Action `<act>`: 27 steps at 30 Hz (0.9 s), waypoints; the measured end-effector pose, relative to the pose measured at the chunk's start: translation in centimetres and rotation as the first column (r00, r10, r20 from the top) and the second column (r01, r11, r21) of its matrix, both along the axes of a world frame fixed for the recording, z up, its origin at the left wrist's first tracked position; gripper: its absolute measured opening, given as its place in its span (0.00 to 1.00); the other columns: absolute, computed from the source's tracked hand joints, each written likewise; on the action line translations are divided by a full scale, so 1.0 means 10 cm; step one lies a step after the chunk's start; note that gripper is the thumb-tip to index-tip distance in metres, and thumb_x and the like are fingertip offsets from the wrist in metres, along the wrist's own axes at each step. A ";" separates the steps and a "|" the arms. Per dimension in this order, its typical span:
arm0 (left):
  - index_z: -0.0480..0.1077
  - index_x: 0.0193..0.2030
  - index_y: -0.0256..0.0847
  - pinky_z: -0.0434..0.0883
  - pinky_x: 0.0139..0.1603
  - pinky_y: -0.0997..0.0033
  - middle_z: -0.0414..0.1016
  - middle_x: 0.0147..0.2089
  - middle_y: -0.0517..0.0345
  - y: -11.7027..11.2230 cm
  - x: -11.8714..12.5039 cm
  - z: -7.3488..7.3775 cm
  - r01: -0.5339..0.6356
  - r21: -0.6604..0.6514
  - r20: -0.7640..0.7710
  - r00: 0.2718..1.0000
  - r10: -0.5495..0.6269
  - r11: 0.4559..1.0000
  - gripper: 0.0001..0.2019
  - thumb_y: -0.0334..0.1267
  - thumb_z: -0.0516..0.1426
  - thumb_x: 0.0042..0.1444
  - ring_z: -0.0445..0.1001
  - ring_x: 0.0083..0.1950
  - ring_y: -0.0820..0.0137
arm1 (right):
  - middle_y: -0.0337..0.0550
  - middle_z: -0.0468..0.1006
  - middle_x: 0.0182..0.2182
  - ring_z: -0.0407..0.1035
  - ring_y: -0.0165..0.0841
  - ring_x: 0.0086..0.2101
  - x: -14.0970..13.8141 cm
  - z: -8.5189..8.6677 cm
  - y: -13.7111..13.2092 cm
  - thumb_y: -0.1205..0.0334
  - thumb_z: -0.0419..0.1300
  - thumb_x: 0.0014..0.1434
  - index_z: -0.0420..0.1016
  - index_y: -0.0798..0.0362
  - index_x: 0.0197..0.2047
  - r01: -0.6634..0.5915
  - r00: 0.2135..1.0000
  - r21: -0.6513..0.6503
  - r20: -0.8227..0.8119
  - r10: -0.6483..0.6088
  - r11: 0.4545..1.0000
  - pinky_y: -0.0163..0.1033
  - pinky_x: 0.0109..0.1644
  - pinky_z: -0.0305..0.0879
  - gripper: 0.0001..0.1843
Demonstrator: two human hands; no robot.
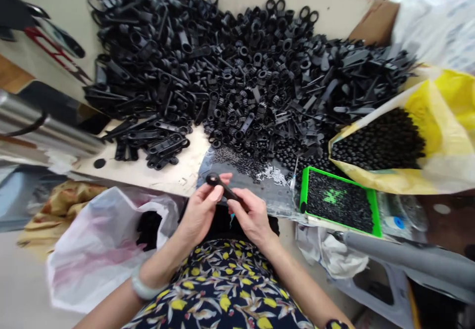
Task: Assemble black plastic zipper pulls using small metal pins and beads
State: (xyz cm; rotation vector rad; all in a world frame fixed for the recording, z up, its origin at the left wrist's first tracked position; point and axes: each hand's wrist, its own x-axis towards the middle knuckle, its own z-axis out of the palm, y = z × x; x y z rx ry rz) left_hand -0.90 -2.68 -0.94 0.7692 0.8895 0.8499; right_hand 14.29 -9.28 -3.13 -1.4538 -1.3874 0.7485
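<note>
Between my two hands is a black plastic part point(227, 190) with a ring at its left end and a long, narrow body. My left hand point(202, 208) pinches it near the ring. The other end is gripped by my right hand point(252, 212), whose fingers partly cover it. Just beyond my hands, small dark pins point(237, 158) and a little heap of silvery pins point(273, 174) lie on a grey-blue cloth point(276, 198). A big pile of black plastic parts point(222, 67), many with rings, spreads across the bench behind.
To the right, a green tray point(304, 190) holds tiny black pieces, beside a yellow bag point(441, 121) filled with black parts. A white bag point(100, 250) hangs open at the left below the bench edge. Several similar ringed parts point(166, 143) lie left on the bench point(178, 178).
</note>
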 end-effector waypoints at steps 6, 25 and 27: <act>0.78 0.55 0.47 0.72 0.62 0.56 0.84 0.54 0.53 0.39 -0.21 -0.34 0.531 0.723 -0.562 0.824 -0.072 0.441 0.11 0.39 0.62 0.68 0.81 0.54 0.62 | 0.50 0.82 0.44 0.77 0.36 0.42 0.62 -0.04 -0.05 0.71 0.52 0.73 0.71 0.54 0.66 -0.295 0.668 0.135 0.737 0.103 0.946 0.39 0.48 0.76 0.21; 0.79 0.45 0.40 0.67 0.51 0.58 0.84 0.42 0.54 0.72 1.00 0.01 0.632 0.769 -0.616 0.772 0.158 -0.094 0.09 0.34 0.56 0.72 0.75 0.48 0.63 | 0.46 0.78 0.42 0.70 0.36 0.41 0.54 -0.31 -0.16 0.68 0.54 0.74 0.80 0.46 0.58 -0.113 0.748 0.167 0.663 -0.026 0.980 0.41 0.44 0.66 0.17; 0.79 0.41 0.39 0.65 0.49 0.58 0.83 0.37 0.56 0.75 1.30 0.01 0.659 0.744 -0.646 0.752 0.132 -0.108 0.10 0.34 0.57 0.72 0.75 0.45 0.63 | 0.46 0.79 0.42 0.71 0.36 0.41 0.59 -0.21 -0.22 0.69 0.54 0.74 0.79 0.47 0.59 -0.099 0.761 0.174 0.648 -0.039 0.980 0.41 0.44 0.66 0.18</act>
